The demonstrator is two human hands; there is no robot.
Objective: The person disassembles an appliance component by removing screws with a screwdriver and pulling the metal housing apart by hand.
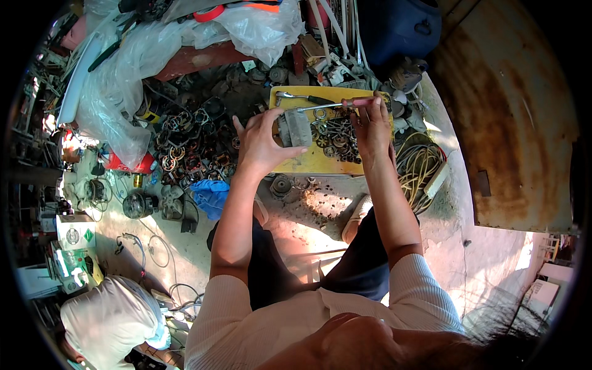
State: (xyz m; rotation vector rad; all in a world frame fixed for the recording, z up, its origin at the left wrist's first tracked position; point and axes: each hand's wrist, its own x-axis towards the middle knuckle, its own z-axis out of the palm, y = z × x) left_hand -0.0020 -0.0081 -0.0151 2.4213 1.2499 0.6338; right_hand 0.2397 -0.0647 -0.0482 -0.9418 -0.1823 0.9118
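My left hand [260, 140] grips a grey metal housing [295, 129] at the left of a yellow board [296, 165], thumb along its lower edge. My right hand [372, 128] is closed on the red handle [356, 102] of a screwdriver. Its long steel shaft [322, 106] runs left to the top of the housing; the exact contact at the tip is unclear. A ratchet [294, 95] with a dark handle lies behind the shaft. Several washers, sockets and small metal parts [333, 139] lie between my hands on the board.
Piled motor parts [191, 145] and a blue cloth [209, 197] lie left. Plastic sheeting [123, 111] is behind them. Coiled cable [419, 169], a rusty metal sheet [512, 123] and a blue barrel [394, 28] are to the right. Another person [111, 320] is bent over at the lower left.
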